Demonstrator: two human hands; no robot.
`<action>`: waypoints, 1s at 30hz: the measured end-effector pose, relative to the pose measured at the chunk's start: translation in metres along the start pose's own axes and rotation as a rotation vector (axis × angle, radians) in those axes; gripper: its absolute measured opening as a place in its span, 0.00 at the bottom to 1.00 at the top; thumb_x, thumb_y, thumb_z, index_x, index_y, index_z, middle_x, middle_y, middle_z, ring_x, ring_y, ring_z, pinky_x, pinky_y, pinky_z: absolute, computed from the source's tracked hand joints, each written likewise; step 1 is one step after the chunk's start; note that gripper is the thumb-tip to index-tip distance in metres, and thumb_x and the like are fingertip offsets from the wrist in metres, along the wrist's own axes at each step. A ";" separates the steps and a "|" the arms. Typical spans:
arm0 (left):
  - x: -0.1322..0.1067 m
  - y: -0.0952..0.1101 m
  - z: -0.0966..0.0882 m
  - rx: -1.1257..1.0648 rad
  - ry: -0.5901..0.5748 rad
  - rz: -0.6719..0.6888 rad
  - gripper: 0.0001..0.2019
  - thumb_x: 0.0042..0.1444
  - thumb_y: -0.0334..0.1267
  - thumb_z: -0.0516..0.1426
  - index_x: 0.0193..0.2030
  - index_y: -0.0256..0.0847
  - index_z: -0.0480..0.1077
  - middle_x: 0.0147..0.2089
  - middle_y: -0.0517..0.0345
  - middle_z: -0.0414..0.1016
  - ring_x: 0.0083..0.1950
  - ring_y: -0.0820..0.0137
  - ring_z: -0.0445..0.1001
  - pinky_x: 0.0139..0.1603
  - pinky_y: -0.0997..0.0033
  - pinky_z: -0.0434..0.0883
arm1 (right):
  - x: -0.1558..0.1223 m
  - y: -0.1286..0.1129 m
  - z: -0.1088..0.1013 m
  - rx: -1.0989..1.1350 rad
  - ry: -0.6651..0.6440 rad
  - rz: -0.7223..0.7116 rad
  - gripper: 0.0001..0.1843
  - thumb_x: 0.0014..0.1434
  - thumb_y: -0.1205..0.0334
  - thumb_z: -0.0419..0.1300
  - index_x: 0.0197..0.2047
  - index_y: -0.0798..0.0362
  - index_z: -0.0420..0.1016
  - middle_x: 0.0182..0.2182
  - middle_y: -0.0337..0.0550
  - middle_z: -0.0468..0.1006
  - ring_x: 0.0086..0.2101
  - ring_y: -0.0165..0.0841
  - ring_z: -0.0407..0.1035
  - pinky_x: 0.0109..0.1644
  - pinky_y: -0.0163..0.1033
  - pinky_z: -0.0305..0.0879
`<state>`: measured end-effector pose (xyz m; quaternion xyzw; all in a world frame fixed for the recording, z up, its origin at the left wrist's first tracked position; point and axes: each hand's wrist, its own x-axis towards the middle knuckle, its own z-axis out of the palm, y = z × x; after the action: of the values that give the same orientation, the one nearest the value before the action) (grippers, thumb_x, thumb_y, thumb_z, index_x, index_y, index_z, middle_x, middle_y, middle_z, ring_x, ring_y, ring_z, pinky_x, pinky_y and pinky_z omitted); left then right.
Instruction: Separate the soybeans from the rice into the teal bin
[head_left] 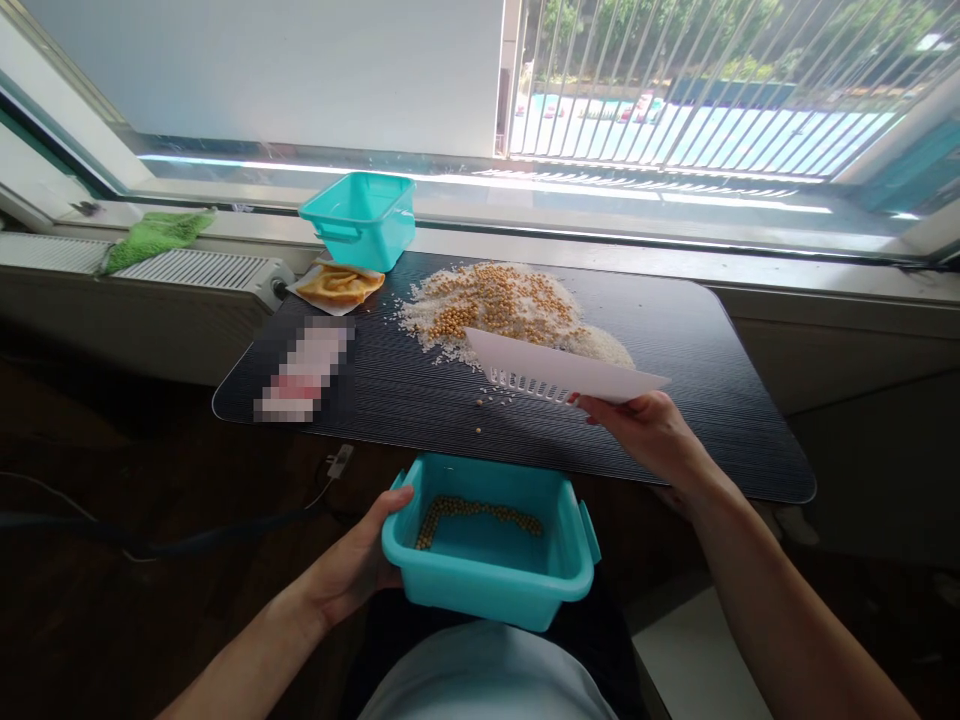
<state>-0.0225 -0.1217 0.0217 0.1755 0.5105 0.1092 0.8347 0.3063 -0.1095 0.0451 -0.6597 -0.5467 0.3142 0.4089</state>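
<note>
My left hand [358, 562] grips the left rim of a teal plastic tub [487, 570] held below the table's near edge; a line of yellow beans [480, 515] lies inside it. My right hand [651, 430] holds a white slotted scoop [559, 372] tilted over the dark table [697, 400]. Just beyond the scoop is a pile of white rice mixed with yellow beans [502, 305]. A few loose beans [480, 405] lie on the table in front of the scoop.
A second teal tub [361, 218] stands on the window sill at the back. A yellow cloth [339, 284] lies on paper at the table's far left. A green cloth [156, 236] rests on the radiator. A blurred object [304, 368] lies on the table's left.
</note>
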 end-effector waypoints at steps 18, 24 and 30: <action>-0.016 0.000 -0.020 -0.013 0.040 0.044 0.33 0.55 0.58 0.53 0.61 0.38 0.64 0.44 0.47 0.81 0.43 0.58 0.77 0.43 0.59 0.73 | -0.026 -0.020 0.029 0.012 -0.407 -0.114 0.18 0.60 0.50 0.57 0.38 0.54 0.80 0.33 0.42 0.80 0.34 0.36 0.72 0.36 0.36 0.69; -0.010 -0.002 -0.014 -0.023 0.041 0.049 0.33 0.55 0.58 0.53 0.63 0.40 0.63 0.41 0.49 0.82 0.41 0.59 0.77 0.43 0.60 0.72 | -0.025 -0.020 0.018 -0.045 -0.368 -0.092 0.17 0.60 0.50 0.57 0.37 0.55 0.79 0.30 0.41 0.79 0.31 0.35 0.71 0.33 0.35 0.68; -0.007 -0.004 -0.005 0.001 -0.010 0.052 0.33 0.55 0.58 0.52 0.61 0.38 0.65 0.42 0.47 0.81 0.42 0.59 0.76 0.42 0.62 0.71 | -0.028 -0.013 0.009 -0.039 -0.177 -0.073 0.17 0.56 0.50 0.61 0.36 0.55 0.82 0.31 0.42 0.82 0.34 0.38 0.74 0.38 0.39 0.71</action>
<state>-0.0301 -0.1271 0.0236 0.1896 0.5018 0.1296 0.8340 0.2868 -0.1343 0.0516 -0.6166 -0.6105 0.3456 0.3573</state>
